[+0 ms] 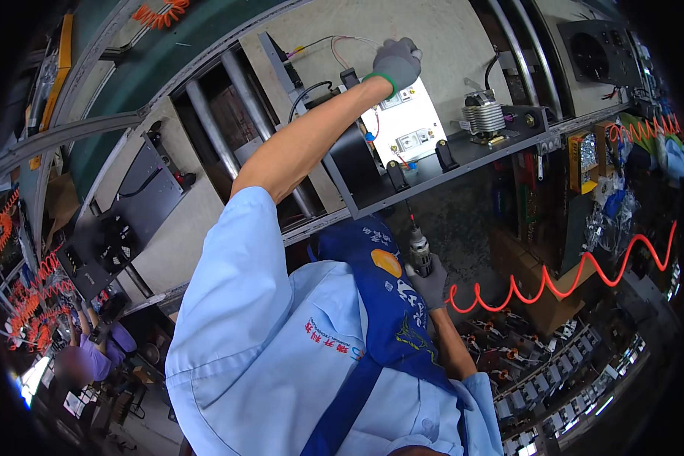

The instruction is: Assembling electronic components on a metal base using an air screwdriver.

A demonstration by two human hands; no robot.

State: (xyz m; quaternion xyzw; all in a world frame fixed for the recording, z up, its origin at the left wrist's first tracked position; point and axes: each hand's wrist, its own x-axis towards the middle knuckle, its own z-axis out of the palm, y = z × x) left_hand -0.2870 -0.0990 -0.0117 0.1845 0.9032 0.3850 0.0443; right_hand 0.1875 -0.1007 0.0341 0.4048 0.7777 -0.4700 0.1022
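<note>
My left hand (397, 64), in a grey glove with a green cuff, is over the far edge of a white panel (427, 114). Its fingers are curled; what they hold, if anything, is hidden. The panel carries socket-like fittings and lies in a dark metal chassis (463, 161) with black clips along its near side. In my gloved right hand (433, 285) is a power screwdriver (419, 247), gripped below the chassis's near edge. Its thin bit points up toward that edge. A red coiled hose (539, 285) runs rightward from beside this hand.
A finned silver part (483, 115) sits at the chassis's right end. Metal rollers (247, 95) break up the bench. Other dark chassis with fans (594, 55) stand to the right and left. Bins and bagged parts hang at right; a person (91, 357) sits at far left.
</note>
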